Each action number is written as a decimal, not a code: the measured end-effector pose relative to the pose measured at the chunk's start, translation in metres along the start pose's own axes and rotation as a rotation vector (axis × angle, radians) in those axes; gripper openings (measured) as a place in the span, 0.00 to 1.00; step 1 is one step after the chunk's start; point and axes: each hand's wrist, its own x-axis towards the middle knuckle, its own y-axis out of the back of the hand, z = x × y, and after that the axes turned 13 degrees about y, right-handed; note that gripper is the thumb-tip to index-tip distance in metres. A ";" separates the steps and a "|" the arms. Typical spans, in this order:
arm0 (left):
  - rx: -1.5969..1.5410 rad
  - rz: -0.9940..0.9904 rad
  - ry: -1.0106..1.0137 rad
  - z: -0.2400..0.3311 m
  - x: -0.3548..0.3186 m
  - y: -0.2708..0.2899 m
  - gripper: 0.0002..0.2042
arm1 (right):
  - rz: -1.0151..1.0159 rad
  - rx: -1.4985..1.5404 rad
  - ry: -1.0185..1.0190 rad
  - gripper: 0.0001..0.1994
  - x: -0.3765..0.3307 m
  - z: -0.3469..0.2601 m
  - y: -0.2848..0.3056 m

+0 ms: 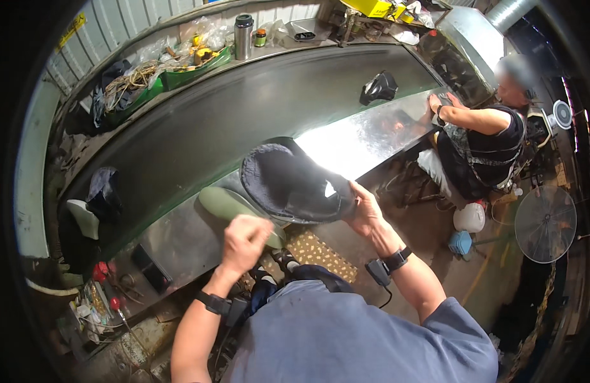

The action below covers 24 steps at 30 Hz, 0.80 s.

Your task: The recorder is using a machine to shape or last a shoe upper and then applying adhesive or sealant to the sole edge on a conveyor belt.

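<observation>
A black shoe upper (pixel 311 188) with dark fleece lining is held up before me by my right hand (pixel 365 212), whose fingers wrap round its right end. Just below its left part lies a pale green shoe last (pixel 226 204), smooth and rounded, partly covered by the upper and my left hand. My left hand (pixel 246 242) is closed over the last's near side and slightly blurred. I cannot make out what its fingers hold, if anything, or whether they touch the last.
A dark conveyor belt (pixel 199 121) runs behind the metal bench edge (pixel 180 249), carrying another black upper (pixel 379 87) and a pale last (pixel 83 218). A phone (pixel 151 268) lies at left. At right a co-worker (pixel 486 127) sits by the bench, near a fan (pixel 545 223).
</observation>
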 end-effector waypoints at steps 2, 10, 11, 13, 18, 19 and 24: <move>-0.638 0.089 0.544 -0.014 0.019 0.015 0.14 | -0.181 -0.178 0.249 0.24 -0.014 -0.005 -0.024; -1.054 -0.166 1.121 -0.109 0.060 0.082 0.15 | -1.153 -1.241 1.272 0.20 -0.053 0.080 -0.026; -0.809 -0.059 1.097 -0.117 0.064 0.084 0.14 | -1.221 -1.304 1.277 0.21 -0.050 0.089 -0.028; -0.564 0.044 1.068 -0.129 0.073 0.079 0.13 | -1.100 -1.283 1.319 0.27 -0.043 0.105 -0.034; -0.017 0.442 0.913 -0.140 0.091 0.050 0.16 | -0.748 -0.931 0.852 0.64 -0.022 0.145 -0.039; 0.076 0.498 0.879 -0.141 0.090 0.045 0.16 | -0.735 -0.866 0.780 0.67 -0.018 0.146 -0.042; 0.186 0.433 0.967 -0.136 0.075 0.037 0.15 | -0.886 -1.009 0.543 0.60 -0.021 0.113 -0.032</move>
